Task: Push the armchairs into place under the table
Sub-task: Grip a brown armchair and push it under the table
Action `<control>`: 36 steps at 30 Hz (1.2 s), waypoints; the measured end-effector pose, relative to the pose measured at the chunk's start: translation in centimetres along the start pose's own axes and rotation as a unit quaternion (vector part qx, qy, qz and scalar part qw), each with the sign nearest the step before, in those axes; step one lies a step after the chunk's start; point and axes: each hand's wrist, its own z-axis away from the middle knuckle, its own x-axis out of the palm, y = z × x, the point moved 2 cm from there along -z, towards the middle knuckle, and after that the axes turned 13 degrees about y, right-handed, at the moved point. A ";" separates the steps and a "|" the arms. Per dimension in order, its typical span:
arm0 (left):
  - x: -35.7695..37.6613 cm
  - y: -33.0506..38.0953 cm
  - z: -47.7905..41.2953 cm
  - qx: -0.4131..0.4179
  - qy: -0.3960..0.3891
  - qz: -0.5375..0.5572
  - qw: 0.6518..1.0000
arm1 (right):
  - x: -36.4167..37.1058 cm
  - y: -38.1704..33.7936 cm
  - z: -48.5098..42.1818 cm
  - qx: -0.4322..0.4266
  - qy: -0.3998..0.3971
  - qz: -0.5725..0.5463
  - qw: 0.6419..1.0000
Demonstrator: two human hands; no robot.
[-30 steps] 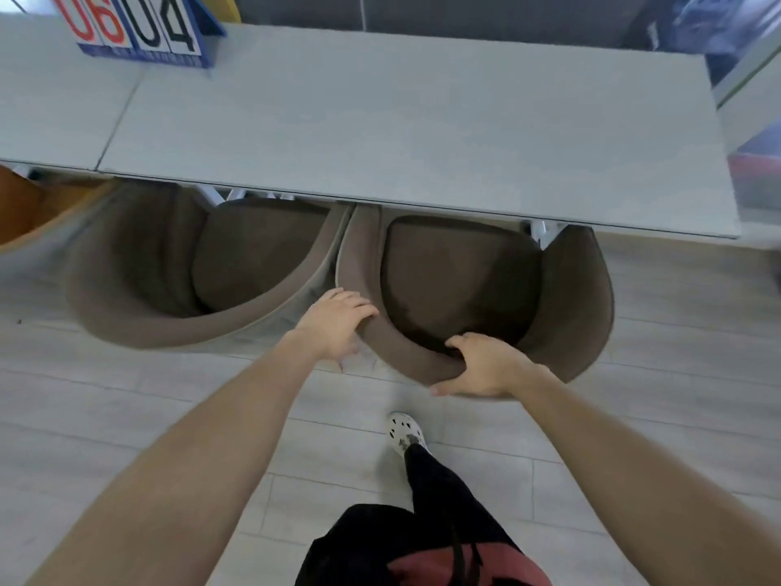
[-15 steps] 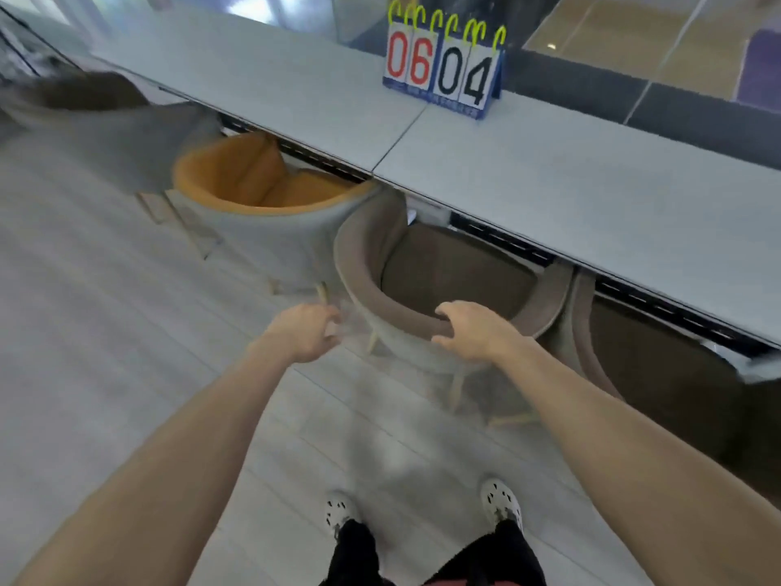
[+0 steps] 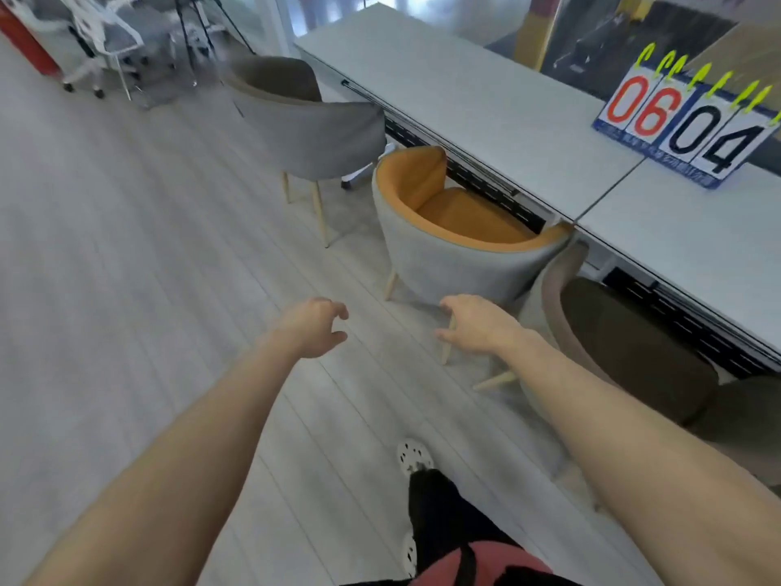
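A grey armchair with an orange inside (image 3: 456, 255) stands ahead, its seat partly under the long grey table (image 3: 486, 107). Farther back a grey armchair (image 3: 308, 124) stands out from the table, turned at an angle. At the right a brown armchair (image 3: 625, 344) sits tucked under the table edge. My left hand (image 3: 312, 327) hovers over the floor, fingers curled and apart, holding nothing. My right hand (image 3: 477, 323) is open just in front of the orange chair's back, not touching it.
A flip scoreboard reading 06 04 (image 3: 684, 133) stands on the table at the right. White office chairs (image 3: 105, 40) and a tripod stand at the back left. Pale plank floor (image 3: 126, 247) spreads to the left. My shoe (image 3: 414, 456) is below.
Both hands have let go of the brown armchairs. The view has swung left along the table, and my hands now hang free near the orange-lined armchair.
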 end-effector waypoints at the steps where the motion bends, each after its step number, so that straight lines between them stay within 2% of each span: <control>1: -0.1 -1.6 -0.9 -0.006 -0.001 0.003 1.000 | 0.1 -1.0 -1.8 -0.002 -0.001 0.002 1.000; 12: -6.8 -26.2 -19.1 -0.045 -0.012 -0.014 0.999 | 0.3 -14.3 -30.4 -0.011 -0.039 -0.032 0.999; 19: -11.6 -39.3 -30.0 -0.034 -0.009 -0.023 0.999 | -1.7 -22.3 -46.1 -0.013 -0.007 -0.013 1.000; 23: -12.6 -46.7 -37.4 -0.003 -0.011 -0.025 1.000 | -1.4 -25.7 -54.5 0.011 0.003 -0.011 1.000; 29: -15.5 -57.3 -49.3 0.070 -0.037 -0.035 0.996 | -1.1 -30.5 -63.5 0.105 0.009 -0.010 0.994; 36: -20.3 -64.9 -60.9 0.143 -0.037 -0.048 0.988 | -1.3 -35.1 -73.4 0.178 0.006 -0.042 0.983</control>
